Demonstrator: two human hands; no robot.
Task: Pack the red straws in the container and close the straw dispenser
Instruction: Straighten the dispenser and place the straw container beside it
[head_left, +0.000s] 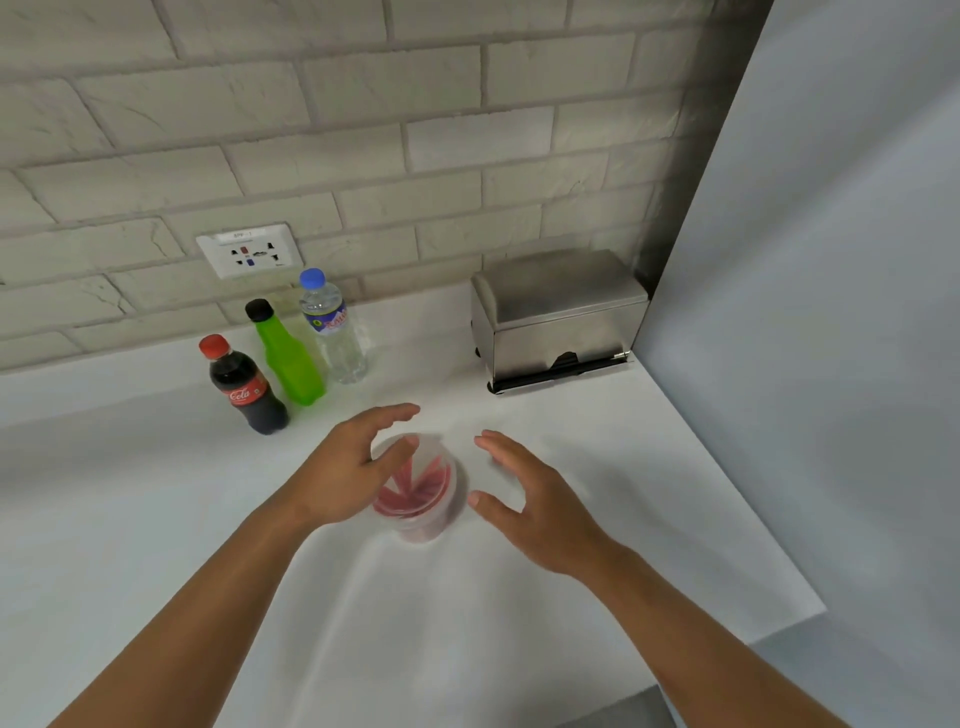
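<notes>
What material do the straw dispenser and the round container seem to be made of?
Straw dispenser: probably stainless steel with a brushed finish; grey, with dull reflections. Container: seemingly clear, slightly cloudy plastic; the red straws show through its wall.

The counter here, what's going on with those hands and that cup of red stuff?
A person stands at a white counter with both hands around a clear plastic container that holds the red straws. The left hand is open against the container's left side, while the right hand is open and a little apart from it. The steel straw dispenser sits shut by the wall, with three bottles to its left.
</notes>
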